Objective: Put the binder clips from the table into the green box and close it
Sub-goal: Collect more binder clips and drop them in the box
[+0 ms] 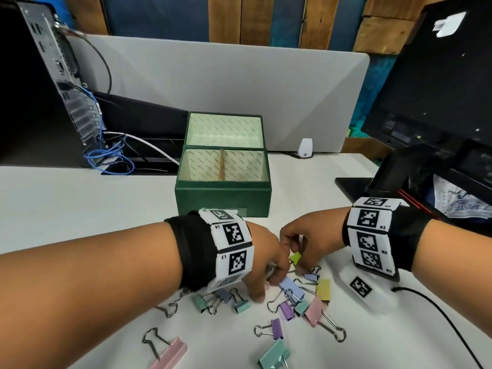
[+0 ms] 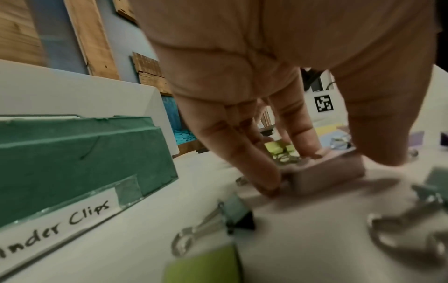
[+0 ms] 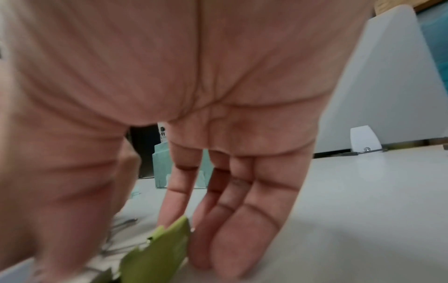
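The green box (image 1: 223,201) stands open on the white bench (image 1: 80,209), its long side running left to right, its lid (image 1: 224,130) tipped up behind it and a thin divider (image 1: 220,165) splitting the inside into two compartments; a handwritten label (image 2: 60,226) on the front wall ends in "Clips". In front of it, nearer the person, the binder clips (image 1: 292,302) lie scattered in pastel colours, their wire handles pointing every way. The left hand (image 1: 262,258) reaches down into the left of the pile; in the left wrist view its fingers (image 2: 242,153) and thumb are curled round a pink clip (image 2: 327,172) that lies flat on the bench with its long axis across the hand, one fingertip at its left end and the thumb at its right. The right hand (image 1: 306,235) comes down just beside it, thumb and fingers (image 3: 230,239) drawn close about a lime-green clip (image 1: 295,258), which stands tilted with its body raised off the bench; the wrist view is blurred, so whether the grip is firm cannot be told. A blue clip (image 1: 291,287) lies diagonally below both hands, a yellow one (image 1: 323,288) upright in the picture to its right, and a large pink one (image 1: 315,311) points its handles toward the lower right. Nearer still lie a purple clip (image 1: 277,328), a teal clip (image 1: 274,354) and another pink clip (image 1: 170,352). A computer tower (image 1: 40,83) stands far left and a monitor (image 1: 439,75) far right.
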Available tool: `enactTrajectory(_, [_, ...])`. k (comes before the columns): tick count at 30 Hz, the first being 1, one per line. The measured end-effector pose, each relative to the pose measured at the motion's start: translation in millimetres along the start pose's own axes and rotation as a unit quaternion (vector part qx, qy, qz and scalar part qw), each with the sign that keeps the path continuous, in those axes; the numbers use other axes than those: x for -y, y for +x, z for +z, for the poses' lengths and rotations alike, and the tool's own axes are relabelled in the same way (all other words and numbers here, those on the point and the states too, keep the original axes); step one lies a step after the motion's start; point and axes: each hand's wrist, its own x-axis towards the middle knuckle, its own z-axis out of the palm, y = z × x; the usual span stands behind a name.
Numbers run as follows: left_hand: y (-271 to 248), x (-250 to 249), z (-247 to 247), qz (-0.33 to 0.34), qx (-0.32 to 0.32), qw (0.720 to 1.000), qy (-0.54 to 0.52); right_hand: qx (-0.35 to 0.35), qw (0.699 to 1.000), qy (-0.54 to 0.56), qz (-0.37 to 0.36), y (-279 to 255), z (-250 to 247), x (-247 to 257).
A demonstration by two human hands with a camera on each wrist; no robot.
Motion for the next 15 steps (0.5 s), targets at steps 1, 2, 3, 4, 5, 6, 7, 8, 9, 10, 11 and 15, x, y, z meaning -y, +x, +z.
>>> enactTrajectory(1, [1,1,1,0.002,-0.003,1.000,-0.002,0.010,1.000,-0.009,-0.001,-1,1,0])
enactTrajectory(2, [1,2,1,0.002,-0.008,1.000,-0.004,0.016,1.000,-0.025,-0.002,-1,2,0])
enactTrajectory(3, [1,3,1,-0.003,-0.014,1.000,-0.004,0.018,0.999,-0.040,-0.002,-1,3,0])
enactTrajectory(4, [0,5,1,-0.010,-0.018,1.000,-0.007,0.019,0.999,-0.050,-0.002,1,4,0])
enactTrajectory(5, [0,6,1,-0.019,-0.023,0.999,-0.014,0.016,0.998,-0.057,-0.002,3,5,-1])
enactTrajectory(6, [-2,8,1,-0.030,-0.028,0.999,-0.024,0.012,0.998,-0.062,-0.002,5,6,-1])
enactTrajectory(7, [-5,11,-1,-0.041,-0.035,0.998,-0.040,0.007,0.998,-0.064,-0.002,7,6,-2])
enactTrajectory(8, [-10,15,-4,-0.051,-0.044,0.996,-0.064,0.002,0.998,-0.065,0.000,8,6,-2])
enactTrajectory(9, [-17,20,-7,-0.058,-0.055,0.992,-0.098,-0.006,0.998,-0.063,0.000,9,6,-1])
enactTrajectory(10, [-24,26,-12,-0.061,-0.069,0.986,-0.140,-0.016,0.998,-0.059,0.000,9,4,-1])
enactTrajectory(11, [-31,34,-17,-0.064,-0.082,0.977,-0.186,-0.029,0.998,-0.052,-0.003,9,1,-1])
enactTrajectory(15, [-61,70,-36,-0.081,-0.189,0.916,-0.345,-0.120,0.992,-0.024,-0.018,13,-28,2])
